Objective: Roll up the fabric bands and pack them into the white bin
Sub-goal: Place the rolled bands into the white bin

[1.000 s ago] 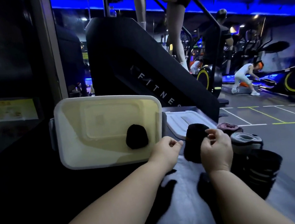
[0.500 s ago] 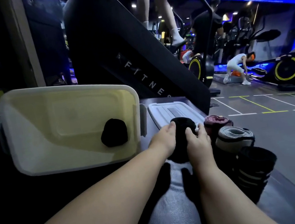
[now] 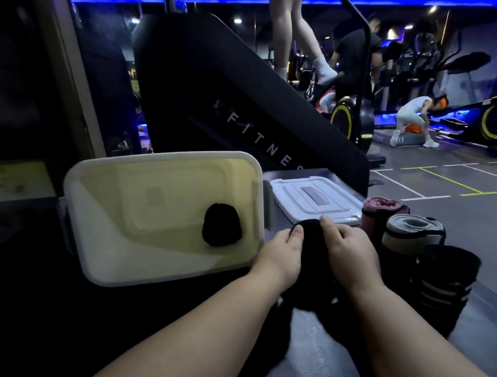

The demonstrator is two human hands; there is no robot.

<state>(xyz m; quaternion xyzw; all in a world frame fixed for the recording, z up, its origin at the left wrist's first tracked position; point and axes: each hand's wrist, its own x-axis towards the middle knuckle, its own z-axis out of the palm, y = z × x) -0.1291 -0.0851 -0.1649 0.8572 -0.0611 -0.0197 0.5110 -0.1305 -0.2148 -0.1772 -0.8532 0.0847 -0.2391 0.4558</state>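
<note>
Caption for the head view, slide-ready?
Left hand and right hand grip a black fabric band beside the white bin, which holds one black roll.

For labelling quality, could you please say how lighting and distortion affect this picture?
Head view: dim, blue ceiling glow; the black band between the left hand and right hand melts into shadow, while the white bin reads bright; the wide-angle lens bends the edges.

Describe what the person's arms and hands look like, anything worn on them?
Nothing worn shows. The left arm and right arm are bare to the frame's edge, with no sleeves. The left hand and right hand have no gloves, watch, bracelet or visible rings.
</note>
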